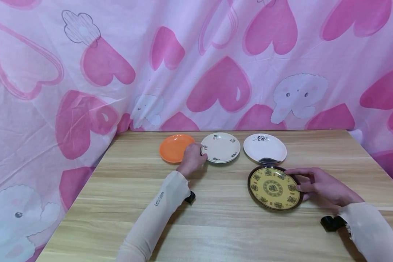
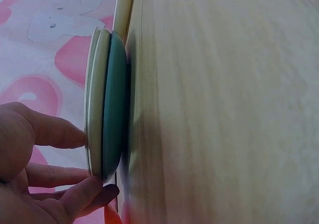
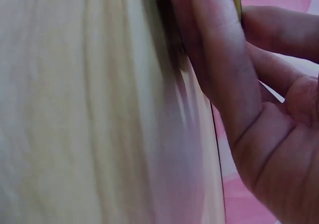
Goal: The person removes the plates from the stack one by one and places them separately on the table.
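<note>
In the head view my left hand (image 1: 193, 159) is at the left edge of a cream plate (image 1: 221, 147) with small dark motifs. The left wrist view shows cream plates (image 2: 98, 104) stacked on a teal plate (image 2: 115, 104). There my thumb lies on the upper rim and the other fingers bend round the edge, pinching it. At the right, my right hand (image 1: 324, 185) grips a yellow plate (image 1: 272, 188) with a dark brown rim, thumb on top. Its other fingers go beneath, mostly hidden by the plate in the head view.
An orange plate (image 1: 175, 148) lies left of the cream stack, partly behind my left hand. A white plate (image 1: 264, 147) with a dark flower print lies to the right, just behind the yellow plate. The wooden table (image 1: 216, 229) ends at a pink heart-patterned curtain (image 1: 219, 83).
</note>
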Tool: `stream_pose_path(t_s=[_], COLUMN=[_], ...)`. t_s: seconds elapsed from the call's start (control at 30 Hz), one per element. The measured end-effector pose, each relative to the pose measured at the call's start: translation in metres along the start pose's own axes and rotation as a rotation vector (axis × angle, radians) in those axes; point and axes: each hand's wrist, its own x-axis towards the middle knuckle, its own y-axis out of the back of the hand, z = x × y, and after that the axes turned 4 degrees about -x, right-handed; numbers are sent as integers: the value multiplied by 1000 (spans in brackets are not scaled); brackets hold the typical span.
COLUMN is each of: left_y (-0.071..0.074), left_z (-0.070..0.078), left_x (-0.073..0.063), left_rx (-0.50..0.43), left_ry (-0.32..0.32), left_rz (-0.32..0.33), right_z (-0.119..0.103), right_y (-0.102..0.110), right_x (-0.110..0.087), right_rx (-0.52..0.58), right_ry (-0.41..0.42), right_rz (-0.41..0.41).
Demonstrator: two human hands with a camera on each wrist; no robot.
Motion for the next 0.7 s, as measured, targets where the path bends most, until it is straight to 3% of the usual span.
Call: stream_pose_path(t_s=[0.23, 0.5, 0.7], left_y=[0, -1, 0], left_z=[1, -1, -2], left_x=[-1, 0, -1], left_rx=[-4, -2, 14], left_ry=[14, -23, -76], left_rz=[-5, 14, 37], right_z=[-2, -3, -1], right_y=[4, 7, 6], right_x=[-1, -2, -1], right_rx=[-161, -167, -193], right_ry=[5, 22, 14], right_rz=[41, -11, 10])
